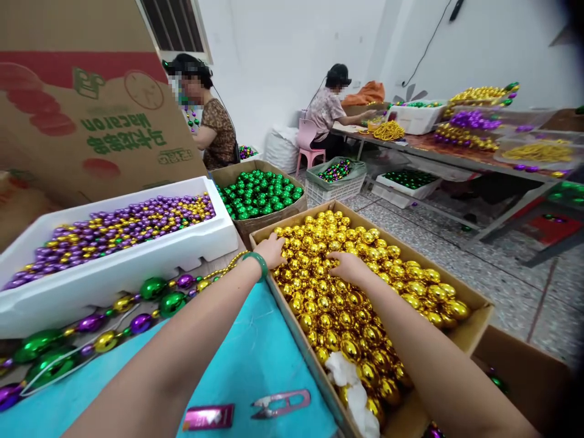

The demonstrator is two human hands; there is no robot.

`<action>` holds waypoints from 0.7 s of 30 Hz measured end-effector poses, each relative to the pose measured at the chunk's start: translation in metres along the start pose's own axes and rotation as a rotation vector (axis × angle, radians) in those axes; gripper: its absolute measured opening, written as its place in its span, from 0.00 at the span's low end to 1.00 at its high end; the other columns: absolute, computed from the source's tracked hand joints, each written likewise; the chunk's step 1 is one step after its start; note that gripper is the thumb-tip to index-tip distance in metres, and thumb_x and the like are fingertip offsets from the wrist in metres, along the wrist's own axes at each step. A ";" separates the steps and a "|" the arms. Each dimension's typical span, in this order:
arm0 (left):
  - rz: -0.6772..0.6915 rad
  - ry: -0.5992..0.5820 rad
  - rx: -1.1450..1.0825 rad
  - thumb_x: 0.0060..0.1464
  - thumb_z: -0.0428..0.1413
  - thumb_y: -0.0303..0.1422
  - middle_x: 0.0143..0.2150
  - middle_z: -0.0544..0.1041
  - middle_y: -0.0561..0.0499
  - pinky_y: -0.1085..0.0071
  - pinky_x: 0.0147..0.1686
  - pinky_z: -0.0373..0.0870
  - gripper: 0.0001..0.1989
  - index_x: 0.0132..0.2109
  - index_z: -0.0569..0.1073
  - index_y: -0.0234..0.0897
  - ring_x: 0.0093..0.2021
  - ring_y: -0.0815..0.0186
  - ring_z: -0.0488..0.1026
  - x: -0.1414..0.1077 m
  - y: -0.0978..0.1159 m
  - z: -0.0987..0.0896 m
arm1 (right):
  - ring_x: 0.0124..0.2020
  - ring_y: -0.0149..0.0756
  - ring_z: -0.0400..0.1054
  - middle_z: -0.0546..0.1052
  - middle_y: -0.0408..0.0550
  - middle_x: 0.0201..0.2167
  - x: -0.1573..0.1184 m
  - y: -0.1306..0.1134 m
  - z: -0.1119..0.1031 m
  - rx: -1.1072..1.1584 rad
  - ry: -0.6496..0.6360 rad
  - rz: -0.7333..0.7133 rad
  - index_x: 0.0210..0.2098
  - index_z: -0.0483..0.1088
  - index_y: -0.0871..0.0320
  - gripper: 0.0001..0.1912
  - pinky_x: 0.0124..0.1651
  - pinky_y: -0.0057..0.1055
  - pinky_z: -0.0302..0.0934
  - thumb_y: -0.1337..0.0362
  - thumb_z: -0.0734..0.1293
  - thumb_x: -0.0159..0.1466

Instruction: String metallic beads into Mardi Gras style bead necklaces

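A cardboard box [287, 313] full of shiny gold balls [326, 292] stands in front of me. My left hand [272, 250], with a green bangle [256, 263] on its wrist, reaches over the box's far left corner and touches the balls there, its fingers spread. Above the middle of the pile is my right hand [347, 267], thumb and fingers apart and pointing left; I see nothing held in it. Left of the box, a string of large green, purple and gold beads [106, 340] lies along a blue sheet [246, 347]. Pink-handled thread snips [280, 404] rest nearby.
A white foam box [182, 240] of purple and gold beads is at left, beside a carton of green balls [262, 191]. Crumpled white tissue [344, 371] lies on the gold balls. Two people sit farther back, one at a long table [424, 143] loaded with beads.
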State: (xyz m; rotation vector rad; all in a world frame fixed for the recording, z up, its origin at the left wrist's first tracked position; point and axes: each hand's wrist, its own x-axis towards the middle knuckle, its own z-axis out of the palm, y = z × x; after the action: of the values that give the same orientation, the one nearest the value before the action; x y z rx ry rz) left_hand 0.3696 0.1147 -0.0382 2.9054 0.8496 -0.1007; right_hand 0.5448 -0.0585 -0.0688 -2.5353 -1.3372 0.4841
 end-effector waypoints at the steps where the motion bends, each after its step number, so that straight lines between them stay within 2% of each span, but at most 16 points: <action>1: 0.017 -0.012 0.005 0.44 0.60 0.41 0.53 0.63 0.41 0.63 0.45 0.67 0.32 0.56 0.63 0.40 0.45 0.54 0.72 0.001 0.001 0.002 | 0.42 0.43 0.70 0.78 0.49 0.42 0.001 0.001 0.000 0.029 -0.006 0.001 0.50 0.71 0.51 0.27 0.44 0.33 0.60 0.64 0.70 0.50; 3: 0.046 -0.029 0.018 0.42 0.62 0.41 0.53 0.63 0.43 0.63 0.44 0.68 0.31 0.54 0.64 0.41 0.45 0.55 0.72 0.002 0.005 0.005 | 0.40 0.42 0.70 0.78 0.48 0.39 0.003 0.004 0.000 0.100 -0.015 0.006 0.49 0.72 0.52 0.26 0.44 0.33 0.60 0.66 0.70 0.49; 7: 0.065 -0.032 0.046 0.43 0.61 0.39 0.51 0.63 0.43 0.61 0.43 0.68 0.21 0.45 0.70 0.39 0.45 0.54 0.71 0.000 0.010 0.009 | 0.36 0.37 0.71 0.78 0.47 0.37 0.003 0.009 -0.007 0.308 -0.045 0.041 0.47 0.73 0.54 0.26 0.42 0.31 0.61 0.68 0.72 0.47; 11: 0.054 0.019 0.066 0.46 0.57 0.43 0.51 0.63 0.42 0.59 0.44 0.67 0.18 0.43 0.70 0.37 0.46 0.52 0.70 -0.005 0.015 0.008 | 0.27 0.32 0.71 0.77 0.49 0.36 -0.001 0.013 -0.016 0.589 -0.098 0.086 0.51 0.68 0.59 0.27 0.32 0.28 0.64 0.65 0.72 0.51; 14: 0.017 0.082 0.001 0.48 0.53 0.48 0.48 0.64 0.43 0.60 0.42 0.67 0.20 0.42 0.70 0.37 0.42 0.54 0.71 -0.008 0.023 0.004 | 0.27 0.32 0.72 0.76 0.54 0.40 -0.006 0.015 -0.022 0.789 -0.154 0.087 0.51 0.65 0.60 0.24 0.23 0.24 0.61 0.58 0.68 0.57; 16: -0.020 0.111 -0.147 0.48 0.52 0.52 0.46 0.65 0.45 0.61 0.41 0.67 0.22 0.40 0.70 0.38 0.40 0.57 0.72 -0.010 0.031 0.001 | 0.29 0.33 0.73 0.76 0.54 0.41 -0.008 0.016 -0.025 0.882 -0.206 0.078 0.47 0.66 0.59 0.20 0.19 0.22 0.57 0.55 0.66 0.59; 18: -0.064 0.115 -0.398 0.47 0.52 0.54 0.44 0.66 0.45 0.63 0.39 0.68 0.24 0.37 0.70 0.37 0.38 0.59 0.71 -0.012 0.038 -0.002 | 0.28 0.32 0.72 0.76 0.52 0.40 -0.009 0.017 -0.026 0.943 -0.257 0.073 0.42 0.67 0.58 0.17 0.17 0.21 0.55 0.53 0.65 0.59; 21: -0.183 0.012 -1.013 0.46 0.52 0.55 0.42 0.69 0.46 0.68 0.30 0.68 0.26 0.40 0.69 0.37 0.33 0.64 0.71 -0.018 0.047 -0.008 | 0.23 0.29 0.70 0.75 0.49 0.38 -0.011 0.018 -0.027 0.979 -0.330 0.077 0.38 0.68 0.57 0.17 0.16 0.21 0.54 0.53 0.68 0.56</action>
State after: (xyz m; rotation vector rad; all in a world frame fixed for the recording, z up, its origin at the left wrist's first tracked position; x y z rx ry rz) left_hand 0.3801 0.0669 -0.0241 1.8838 0.8285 0.2586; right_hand 0.5637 -0.0791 -0.0485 -1.7190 -0.7643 1.2445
